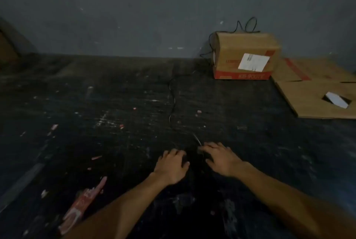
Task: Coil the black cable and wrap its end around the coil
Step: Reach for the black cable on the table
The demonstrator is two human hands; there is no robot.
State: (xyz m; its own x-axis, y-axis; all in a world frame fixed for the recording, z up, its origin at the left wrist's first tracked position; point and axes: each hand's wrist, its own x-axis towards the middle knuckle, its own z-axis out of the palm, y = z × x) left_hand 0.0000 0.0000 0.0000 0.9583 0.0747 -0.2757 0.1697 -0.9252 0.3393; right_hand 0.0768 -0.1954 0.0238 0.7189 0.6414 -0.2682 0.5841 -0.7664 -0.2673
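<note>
A thin black cable (172, 102) runs across the dark floor from the cardboard box at the back right down toward my hands, hard to follow against the floor. Its far part loops over the top of the box. My right hand (219, 157) has its fingertips pinched on the cable's near stretch, which rises to them as a pale glint. My left hand (172, 165) rests palm down beside it, fingers curled on the dark floor. Whether the left hand grips cable is hidden in the dark.
A closed cardboard box (244, 55) stands against the grey wall at the back right. Flattened cardboard (312, 92) lies to its right. A red wrapper (81, 206) and small bits of litter lie on the scuffed floor at the left.
</note>
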